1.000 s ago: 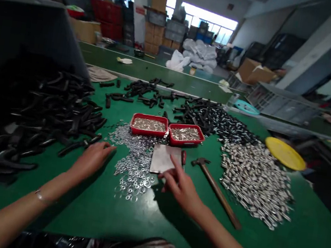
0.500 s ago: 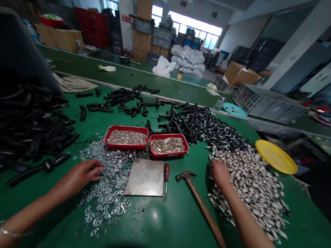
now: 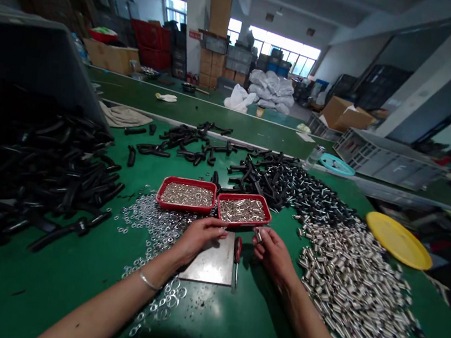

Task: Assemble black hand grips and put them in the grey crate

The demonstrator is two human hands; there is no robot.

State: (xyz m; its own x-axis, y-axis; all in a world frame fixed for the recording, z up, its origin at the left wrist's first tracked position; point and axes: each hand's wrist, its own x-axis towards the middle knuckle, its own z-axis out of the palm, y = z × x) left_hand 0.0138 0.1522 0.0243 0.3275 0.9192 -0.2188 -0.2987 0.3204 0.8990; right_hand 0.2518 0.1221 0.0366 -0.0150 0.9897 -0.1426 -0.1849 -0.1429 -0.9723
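My right hand [image 3: 274, 254] pinches a small silvery metal cylinder [image 3: 258, 235] just below the right red tray [image 3: 269, 216]. Above the upper part of a flat metal plate [image 3: 212, 265] is my left hand [image 3: 201, 238], its thumb and fingers close together; whatever lies between them is too small to name. A red-handled screwdriver [image 3: 238, 249] lies between the hands. Silvery rings [image 3: 147, 217] spread to the left of the plate. Many metal cylinders [image 3: 352, 282] are heaped on the right.
The left red tray [image 3: 158, 196] holds small metal parts. Black handle-like pieces [image 3: 59, 185] pile at the left by a tipped grey bin [image 3: 56, 25]. Black parts with metal pins [image 3: 306, 189] lie behind the cylinders. A yellow lid [image 3: 398, 241] is at the right.
My right hand has come left from the cylinder heap, now with a cylinder. My left hand has moved right from the rings to the plate. The view has shifted, and the hammer is no longer visible.
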